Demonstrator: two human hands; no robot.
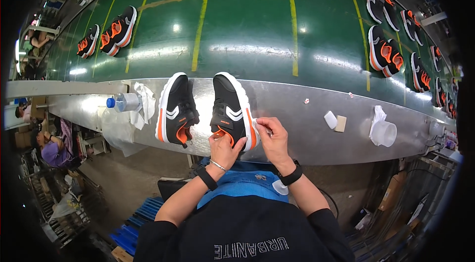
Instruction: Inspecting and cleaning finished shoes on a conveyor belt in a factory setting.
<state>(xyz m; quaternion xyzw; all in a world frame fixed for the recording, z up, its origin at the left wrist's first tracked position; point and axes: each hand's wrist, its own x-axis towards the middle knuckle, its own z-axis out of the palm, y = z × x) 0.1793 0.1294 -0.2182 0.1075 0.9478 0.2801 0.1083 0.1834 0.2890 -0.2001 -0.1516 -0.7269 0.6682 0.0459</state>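
Note:
A black sneaker (229, 95) with a white and orange sole lies toe away from me on the metal ledge, right of its mate. My left hand (225, 152) grips this shoe at the heel opening, fingers inside the orange lining and thumb near the heel. Beside its outer sole, my right hand (273, 139) is closed in a pinch on a small white piece (255, 122), perhaps cloth, against the sole edge. The matching sneaker (174, 106) stands untouched to the left.
A green conveyor belt (247, 24) with yellow lines runs beyond the metal ledge (302, 128), carrying several similar shoes left and right. On the ledge are a blue-capped bottle (123, 102), crumpled white tissue (144, 101), a white block (330, 119), a beige block (341, 123) and a plastic cup (384, 134).

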